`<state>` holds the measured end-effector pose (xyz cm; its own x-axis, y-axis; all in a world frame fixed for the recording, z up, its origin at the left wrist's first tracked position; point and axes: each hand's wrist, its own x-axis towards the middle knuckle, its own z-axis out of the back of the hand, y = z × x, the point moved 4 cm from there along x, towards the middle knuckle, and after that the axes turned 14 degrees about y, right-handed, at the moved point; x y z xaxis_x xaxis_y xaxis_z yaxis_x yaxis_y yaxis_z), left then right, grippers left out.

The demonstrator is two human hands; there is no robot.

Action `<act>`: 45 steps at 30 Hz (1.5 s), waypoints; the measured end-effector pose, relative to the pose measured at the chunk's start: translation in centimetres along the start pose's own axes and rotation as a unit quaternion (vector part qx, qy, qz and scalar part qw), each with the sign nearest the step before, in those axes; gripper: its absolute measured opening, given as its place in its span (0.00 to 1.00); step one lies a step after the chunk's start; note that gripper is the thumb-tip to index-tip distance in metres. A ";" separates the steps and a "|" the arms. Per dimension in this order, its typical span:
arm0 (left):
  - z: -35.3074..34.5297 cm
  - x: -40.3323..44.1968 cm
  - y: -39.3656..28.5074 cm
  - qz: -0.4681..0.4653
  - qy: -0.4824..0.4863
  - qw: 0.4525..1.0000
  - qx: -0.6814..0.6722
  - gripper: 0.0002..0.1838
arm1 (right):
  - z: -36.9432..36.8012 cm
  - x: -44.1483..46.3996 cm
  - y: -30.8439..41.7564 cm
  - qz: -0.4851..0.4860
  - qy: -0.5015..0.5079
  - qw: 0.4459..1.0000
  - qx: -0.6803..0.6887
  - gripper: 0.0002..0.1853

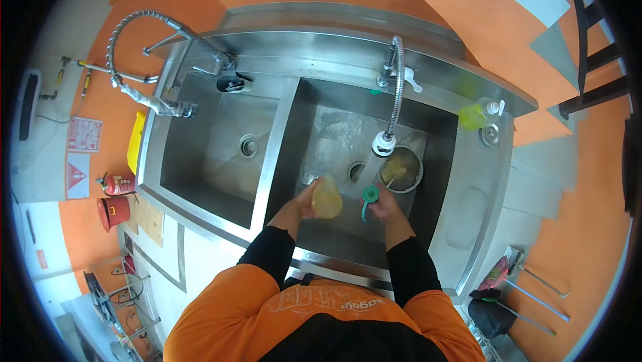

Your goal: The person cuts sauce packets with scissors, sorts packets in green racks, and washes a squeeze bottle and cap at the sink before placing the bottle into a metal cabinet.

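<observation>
My left hand [308, 200] is wrapped around a yellowish translucent container [327, 199], held over the right sink basin [348, 235]. In my right hand [386, 204] is a small green cap [370, 193] with a green strap hanging from it. A white-headed faucet [383, 144] on a spring hose points down just above that hand, and a pale stream seems to fall from it. Beside the stream, a round metal pot [420, 173] sits in the basin with yellowish contents and a thin light-coloured piece in it. My fingertips are partly hidden on both sides.
The left basin [221, 134] has a drain and its own spring-hose faucet [180, 109]. On the right ledge stand a yellow-green soap bottle [473, 116] and a small round metal item [490, 135]. A red fire extinguisher [117, 184] and red bucket [114, 212] are at far left.
</observation>
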<state>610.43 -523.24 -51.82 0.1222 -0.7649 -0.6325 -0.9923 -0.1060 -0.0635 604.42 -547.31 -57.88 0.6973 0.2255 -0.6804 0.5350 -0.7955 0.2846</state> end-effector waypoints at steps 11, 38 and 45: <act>-1.6 -3.8 0.0 -0.021 0.059 0.992 -0.107 0.34 | -3.2 3.9 -0.9 0.017 0.059 0.958 0.281 0.20; -8.7 7.0 -1.9 -0.218 -0.133 0.743 0.619 0.49 | 6.5 -11.2 1.0 0.020 -0.045 0.967 -0.250 0.21; -15.9 3.7 -3.8 -0.277 -0.106 0.763 0.574 0.46 | 5.5 -12.0 -0.3 0.022 -0.043 0.971 -0.233 0.21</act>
<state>614.98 -535.79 -41.63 0.6443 -0.6720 -0.3651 -0.1659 0.3433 -0.9245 593.30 -552.89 -53.48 0.6928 0.1332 -0.7088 0.6770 -0.4586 0.5756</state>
